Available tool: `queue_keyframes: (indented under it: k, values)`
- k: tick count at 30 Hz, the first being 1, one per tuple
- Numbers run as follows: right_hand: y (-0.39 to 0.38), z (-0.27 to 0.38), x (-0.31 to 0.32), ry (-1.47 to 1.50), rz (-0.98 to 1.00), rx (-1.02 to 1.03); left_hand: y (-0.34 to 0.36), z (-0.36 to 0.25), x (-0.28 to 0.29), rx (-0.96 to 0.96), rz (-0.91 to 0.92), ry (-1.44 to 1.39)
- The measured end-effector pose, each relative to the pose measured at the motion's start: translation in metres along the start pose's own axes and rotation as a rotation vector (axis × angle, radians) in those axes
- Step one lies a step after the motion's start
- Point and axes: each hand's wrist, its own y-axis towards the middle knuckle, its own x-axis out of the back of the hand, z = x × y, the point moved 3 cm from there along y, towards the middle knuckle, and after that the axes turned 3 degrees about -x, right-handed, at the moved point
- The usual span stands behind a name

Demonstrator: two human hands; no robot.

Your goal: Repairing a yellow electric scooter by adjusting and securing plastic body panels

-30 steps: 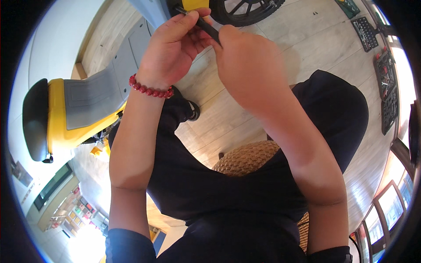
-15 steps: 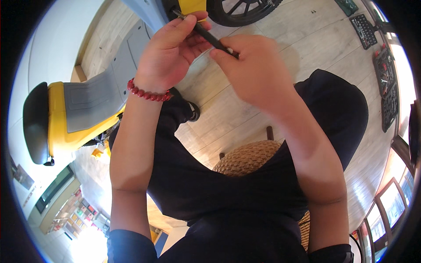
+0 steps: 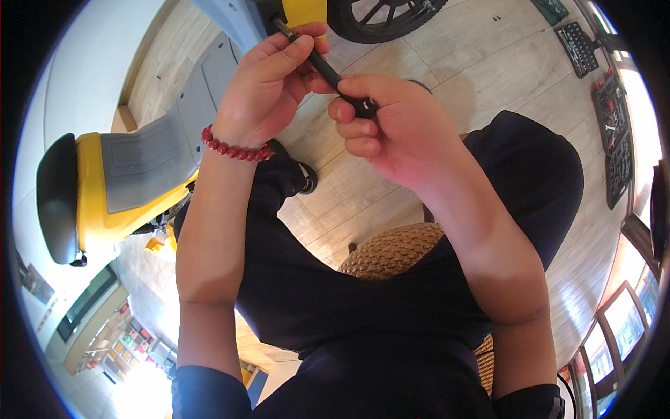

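A slim black-handled tool with a metal tip point(image 3: 323, 68) lies slantwise between my two hands, its tip pointing up and left toward the scooter's front. My left hand point(image 3: 269, 80), with a red bead bracelet on the wrist, pinches it near the metal end between thumb and fingers. My right hand point(image 3: 401, 122) is closed round the thicker lower end, thumb on top and fingers curled beneath. Just beyond the tip is the blue-grey and yellow front of a scooter point(image 3: 241, 21). Whether the tip touches it I cannot tell.
The scooter's yellow body and grey footboard point(image 3: 146, 164) run along the left, with its black wheel point(image 3: 384, 21) at the top. Open tool cases point(image 3: 611, 115) lie on the floor at right. I sit on a woven stool point(image 3: 394, 251), knees apart.
My right hand has turned and shifted slightly lower, its fingers now showing curled under the tool's end. My left hand keeps its pinch in nearly the same place.
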Motion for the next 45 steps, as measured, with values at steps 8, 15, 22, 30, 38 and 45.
queue_keyframes:
  k: [8, 15, 22, 30, 38, 45]
  values:
    - [-0.008, 0.004, -0.010, -0.086, -0.063, 0.047, 0.002, 0.002, 0.001, -0.038, -0.036, -0.006]
    - [-0.008, -0.013, -0.014, 0.726, 0.174, -0.356, -0.001, -0.001, 0.002, -0.023, 0.038, -0.060]
    - [-0.004, -0.004, -0.013, -0.204, 0.027, 0.035, -0.002, 0.002, -0.004, -0.023, 0.010, -0.105]
    - [-0.013, -0.002, -0.025, -0.547, -0.181, 0.440, 0.004, 0.000, 0.000, -0.032, 0.052, -0.079]
    - [-0.026, -0.017, -0.017, 0.920, 0.262, -0.537, 0.000, 0.001, 0.003, -0.021, 0.028, -0.098]
    - [-0.021, -0.009, -0.010, 0.495, 0.249, -0.311, 0.003, 0.007, -0.001, -0.034, -0.040, -0.064]
